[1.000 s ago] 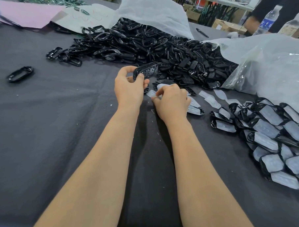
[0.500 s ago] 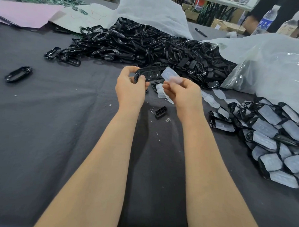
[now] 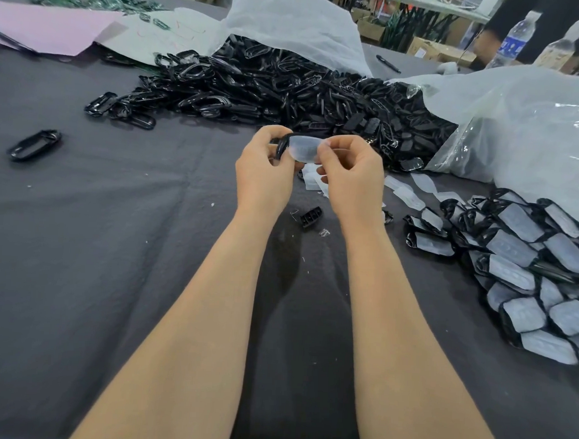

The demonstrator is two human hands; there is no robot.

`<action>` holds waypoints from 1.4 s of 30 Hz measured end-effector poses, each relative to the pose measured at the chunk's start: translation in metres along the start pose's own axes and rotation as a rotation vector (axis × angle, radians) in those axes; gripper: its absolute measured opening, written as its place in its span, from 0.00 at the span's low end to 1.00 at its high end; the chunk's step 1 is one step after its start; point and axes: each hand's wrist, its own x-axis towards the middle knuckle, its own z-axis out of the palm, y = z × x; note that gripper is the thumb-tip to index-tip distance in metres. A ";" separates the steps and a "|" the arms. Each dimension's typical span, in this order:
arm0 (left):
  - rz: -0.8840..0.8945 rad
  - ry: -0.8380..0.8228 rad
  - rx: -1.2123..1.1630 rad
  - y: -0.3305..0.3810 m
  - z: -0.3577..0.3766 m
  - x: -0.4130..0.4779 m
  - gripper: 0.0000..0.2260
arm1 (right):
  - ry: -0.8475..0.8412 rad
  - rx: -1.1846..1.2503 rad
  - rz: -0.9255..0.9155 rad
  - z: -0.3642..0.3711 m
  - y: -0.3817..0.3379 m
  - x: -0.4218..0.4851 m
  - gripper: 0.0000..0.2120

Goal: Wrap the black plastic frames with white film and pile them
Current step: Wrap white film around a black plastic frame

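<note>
My left hand (image 3: 263,171) grips a black plastic frame (image 3: 282,146) by its left end, held up over the dark cloth. My right hand (image 3: 351,175) pinches a piece of white film (image 3: 304,149) that lies across the frame's face. A big heap of bare black frames (image 3: 287,93) spreads behind my hands. At the right lies a pile of frames wrapped in white film (image 3: 525,262). Loose white film pieces (image 3: 405,191) lie on the cloth between the two heaps.
A small black part (image 3: 311,217) lies under my hands. A lone black frame (image 3: 34,144) sits at the left. White plastic bags (image 3: 517,129) rise at the back and right. Pink paper (image 3: 47,26), a pen (image 3: 388,63) and water bottles (image 3: 513,40) are at the far edge.
My right hand picked a film piece off the cloth, lifted it and brought it over the frame in my left hand. The small black part below came into view.
</note>
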 end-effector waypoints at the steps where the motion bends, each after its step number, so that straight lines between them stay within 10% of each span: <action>1: 0.006 -0.016 -0.003 0.000 0.000 0.000 0.10 | 0.022 -0.032 -0.020 0.001 0.000 0.000 0.04; 42: -0.005 -0.065 0.013 0.002 0.003 -0.004 0.08 | 0.089 0.147 0.147 0.007 0.012 0.007 0.02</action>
